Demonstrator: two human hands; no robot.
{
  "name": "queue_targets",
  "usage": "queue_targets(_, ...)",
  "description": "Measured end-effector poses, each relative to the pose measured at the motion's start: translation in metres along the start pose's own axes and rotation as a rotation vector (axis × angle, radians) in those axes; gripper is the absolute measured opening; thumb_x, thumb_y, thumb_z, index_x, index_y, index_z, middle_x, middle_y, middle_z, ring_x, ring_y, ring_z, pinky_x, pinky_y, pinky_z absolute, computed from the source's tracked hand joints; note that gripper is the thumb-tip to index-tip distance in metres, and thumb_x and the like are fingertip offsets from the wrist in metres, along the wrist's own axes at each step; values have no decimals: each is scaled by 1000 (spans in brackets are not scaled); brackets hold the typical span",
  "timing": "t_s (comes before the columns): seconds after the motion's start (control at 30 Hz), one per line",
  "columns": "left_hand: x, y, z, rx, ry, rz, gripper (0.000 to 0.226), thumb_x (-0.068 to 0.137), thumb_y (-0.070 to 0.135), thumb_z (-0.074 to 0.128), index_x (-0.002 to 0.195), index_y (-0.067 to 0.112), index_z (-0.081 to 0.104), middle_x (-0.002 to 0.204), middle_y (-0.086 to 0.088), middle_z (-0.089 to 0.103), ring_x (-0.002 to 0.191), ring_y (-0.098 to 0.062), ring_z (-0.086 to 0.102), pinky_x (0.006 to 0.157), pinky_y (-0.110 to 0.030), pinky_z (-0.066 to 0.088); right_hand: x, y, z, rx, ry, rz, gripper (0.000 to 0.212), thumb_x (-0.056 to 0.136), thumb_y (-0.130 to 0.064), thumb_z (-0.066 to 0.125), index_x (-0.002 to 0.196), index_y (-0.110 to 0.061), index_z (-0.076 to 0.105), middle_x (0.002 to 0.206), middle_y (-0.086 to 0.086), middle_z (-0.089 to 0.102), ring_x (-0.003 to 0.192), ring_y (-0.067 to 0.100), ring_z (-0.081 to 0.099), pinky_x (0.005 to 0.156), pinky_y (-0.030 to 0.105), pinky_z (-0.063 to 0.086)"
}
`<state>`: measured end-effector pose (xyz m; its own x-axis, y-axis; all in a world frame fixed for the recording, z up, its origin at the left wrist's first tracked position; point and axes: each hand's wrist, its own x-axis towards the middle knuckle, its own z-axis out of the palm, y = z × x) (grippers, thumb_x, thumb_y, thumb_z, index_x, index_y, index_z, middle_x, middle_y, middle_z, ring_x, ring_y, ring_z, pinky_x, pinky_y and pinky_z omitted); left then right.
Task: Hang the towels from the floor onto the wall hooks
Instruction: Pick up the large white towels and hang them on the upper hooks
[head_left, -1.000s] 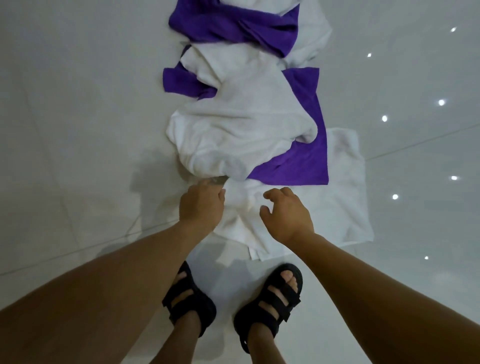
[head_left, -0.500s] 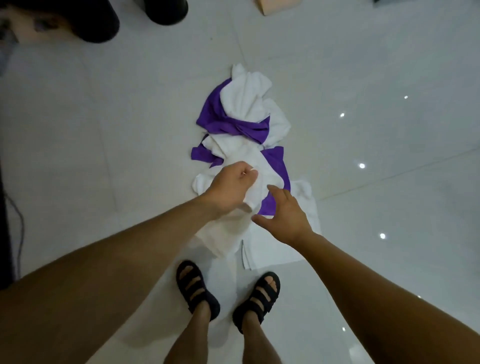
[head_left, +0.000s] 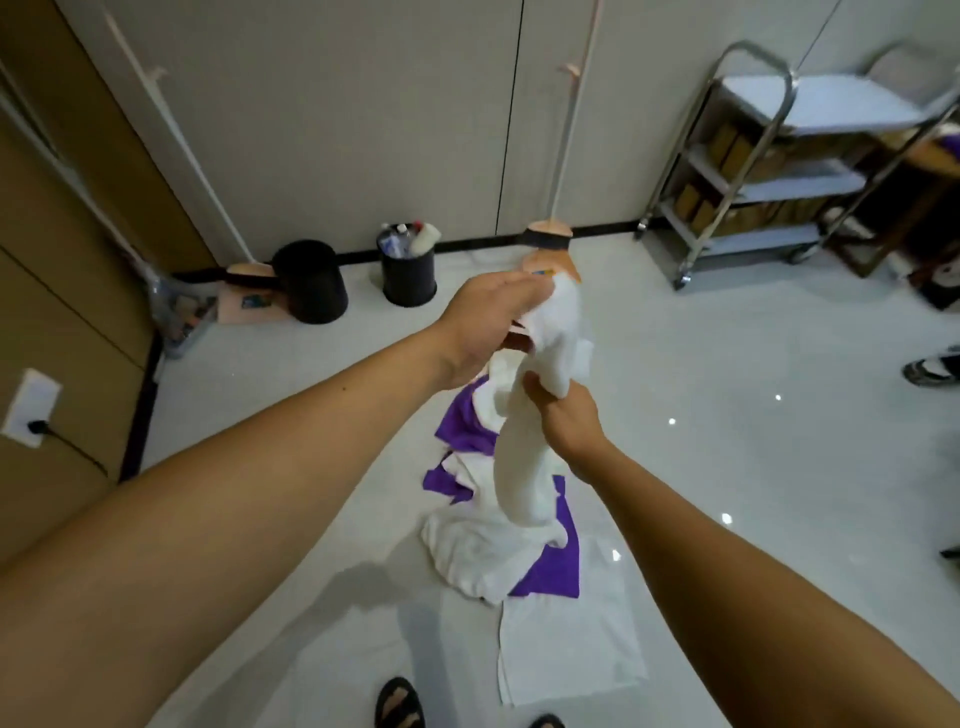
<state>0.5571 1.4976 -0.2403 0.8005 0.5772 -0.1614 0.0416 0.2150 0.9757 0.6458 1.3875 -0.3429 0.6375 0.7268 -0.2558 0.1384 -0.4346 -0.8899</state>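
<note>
Towel (head_left: 519, 467) hung clamped in left hand (head_left: 483, 322) and right hand (head_left: 566, 421); spreading one edge first would likely ease hooking.

hidden: left fingers (head_left: 517, 292) partly, in white towel (head_left: 521, 457); cropped below: sandals (head_left: 399, 704)

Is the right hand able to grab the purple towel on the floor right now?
Probably not right away. The right hand grips the white towel held up high, as does the left hand. The purple towel lies lower on the floor, partly under a rumpled towel.
</note>
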Motion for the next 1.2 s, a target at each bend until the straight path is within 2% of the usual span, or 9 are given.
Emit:
queue_targets(0.2,-31,25,-49,410,-72,-169,76,78,19,75,143,24,37,134,2,50,115,-15,50,81,-23,43,-3,-150,-26,430,119,19,22,88,-20,58,107,-12,64,103,11,69,91,25,67,76,36,56)
queue_targets(0.27,-45,21,-51,521,-185,-204,77,74,23,82,138,28,40,125,10,57,110,-11,54,70,-15,44,-8,-196,-30,494,82,42,31,85,-14,57,114,-6,64,108,16,69,96,28,68,88,41,56)
queue_targets(0.37,-55,35,-41,356,-1,-110,53,76,32,80,122,27,53,106,11,65,95,-6,61,63,-16,46,-18,-244,-34,520,-65,-85,42,83,-20,66,121,-4,61,116,19,67,102,33,67,95,49,52)
queue_targets(0.5,-61,78,-30,-31,203,-26,28,86,20,63,114,13,64,104,-9,69,88,-21,65,76,-33,52,-31,-267,-43,576,-440,-264,51,76,-47,68,115,-14,67,109,4,72,99,19,69,79,33,56)
queue_targets(0.67,-86,134,-44,-442,352,103,29,78,24,52,96,5,64,91,-17,66,90,-32,62,92,-44,49,-30,-230,-31,422,-21,-228,24,89,-41,61,103,-22,63,121,4,63,104,19,58,93,39,46)
queue_targets(0.73,-95,150,-52,-515,378,186,42,74,34,60,105,6,63,99,-18,66,97,-35,62,98,-54,44,-36,-205,-22,351,-94,-147,29,90,-39,61,111,-19,61,125,9,59,104,24,56,97,43,45)
queue_targets(0.9,-120,170,-57,-414,311,237,46,68,48,74,98,13,70,92,-14,72,82,-30,70,91,-50,51,-67,-210,1,336,-661,-264,43,81,-30,57,118,-12,66,117,16,68,103,31,66,83,37,54)
queue_targets(1.0,-134,168,-67,-239,403,223,43,74,32,75,109,10,64,98,-16,68,88,-32,65,85,-47,54,-81,-228,9,367,-759,-273,39,86,-9,55,122,5,58,122,39,52,95,43,56,87,51,46)
queue_targets(1.2,-175,148,-84,-143,452,56,74,65,39,75,129,10,52,117,-22,62,110,-40,59,101,-61,42,-94,-246,22,296,-747,-317,31,93,-6,51,117,13,54,105,39,57,90,38,56,82,53,44)
